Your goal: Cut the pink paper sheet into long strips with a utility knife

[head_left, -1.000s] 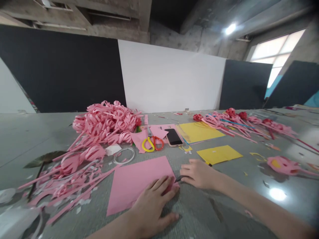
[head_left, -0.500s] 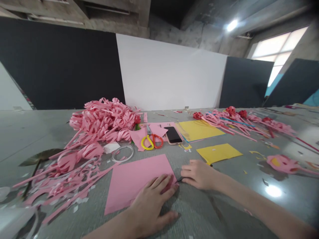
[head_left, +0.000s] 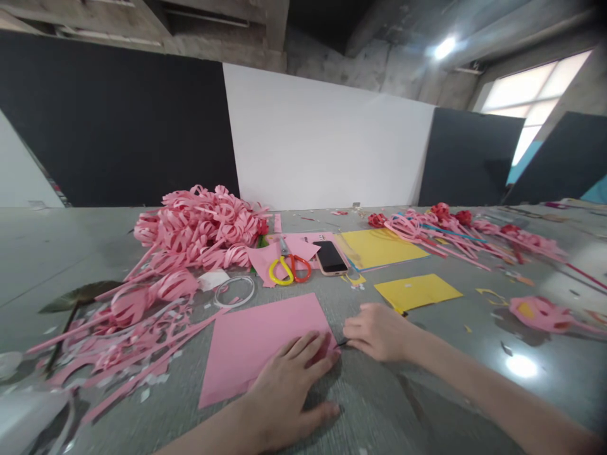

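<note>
My left hand (head_left: 296, 385) lies flat with its fingers spread on the lower right part of a pink sheet of paper (head_left: 251, 344). Just beyond the sheet's right edge, my right hand (head_left: 379, 332) is closed around a thin tool (head_left: 342, 343). Only its dark tip shows clearly, pointing at the paper's edge near my left fingertips; its kind I cannot make out. Behind the sheet lie scissors (head_left: 279, 273) with one yellow and one red handle. A phone (head_left: 331, 258) rests to their right.
A heap of curled pink paper strips (head_left: 203, 227) stands at the back left, with pink scraps (head_left: 123, 341) in front. A white ring (head_left: 234, 292) lies beside the sheet. Yellow paper (head_left: 417, 292) is beyond my right hand. Pink and red paper flowers (head_left: 441, 221) lie back right.
Both hands and the pink sheet look almost unmoved. The dark tip at my right fingers shows slightly less than before, and the whole view has shifted a little.
</note>
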{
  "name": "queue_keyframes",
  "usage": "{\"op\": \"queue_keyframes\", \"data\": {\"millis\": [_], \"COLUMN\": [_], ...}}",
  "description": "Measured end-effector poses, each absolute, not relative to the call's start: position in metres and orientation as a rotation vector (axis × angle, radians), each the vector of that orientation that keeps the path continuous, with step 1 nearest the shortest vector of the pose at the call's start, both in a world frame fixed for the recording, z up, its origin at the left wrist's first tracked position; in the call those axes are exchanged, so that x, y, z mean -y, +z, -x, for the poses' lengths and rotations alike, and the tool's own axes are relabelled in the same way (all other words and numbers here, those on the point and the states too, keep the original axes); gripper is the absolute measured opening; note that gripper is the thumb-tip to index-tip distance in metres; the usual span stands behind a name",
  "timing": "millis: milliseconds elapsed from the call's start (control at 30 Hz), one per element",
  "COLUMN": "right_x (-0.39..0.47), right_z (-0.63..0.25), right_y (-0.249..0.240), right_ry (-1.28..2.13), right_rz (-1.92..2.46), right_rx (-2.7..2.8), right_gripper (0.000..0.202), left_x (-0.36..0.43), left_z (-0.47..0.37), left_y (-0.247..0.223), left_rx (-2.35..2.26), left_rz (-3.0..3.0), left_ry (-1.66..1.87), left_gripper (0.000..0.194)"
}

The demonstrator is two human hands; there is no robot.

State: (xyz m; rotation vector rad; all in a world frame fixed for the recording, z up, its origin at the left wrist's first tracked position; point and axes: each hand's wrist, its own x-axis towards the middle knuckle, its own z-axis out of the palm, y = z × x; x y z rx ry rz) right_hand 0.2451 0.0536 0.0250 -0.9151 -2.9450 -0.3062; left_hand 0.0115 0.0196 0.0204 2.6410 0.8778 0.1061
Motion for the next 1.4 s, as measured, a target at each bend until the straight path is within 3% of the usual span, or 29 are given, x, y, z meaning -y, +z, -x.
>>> {"op": "queue_keyframes", "data": {"millis": [1400], "right_x": [-0.053], "right_z": [-0.259], "right_y": [0.039], "right_ry": [-0.157], "right_rz": [1.097], "right_rx": [2.989], "right_gripper": [0.019], "left_x": [-0.019], "left_z": [-0.011], "left_y": [0.02], "left_rx": [-0.885], "left_rz": [-2.633], "left_ry": [0.112], "left_gripper": [0.061]}}
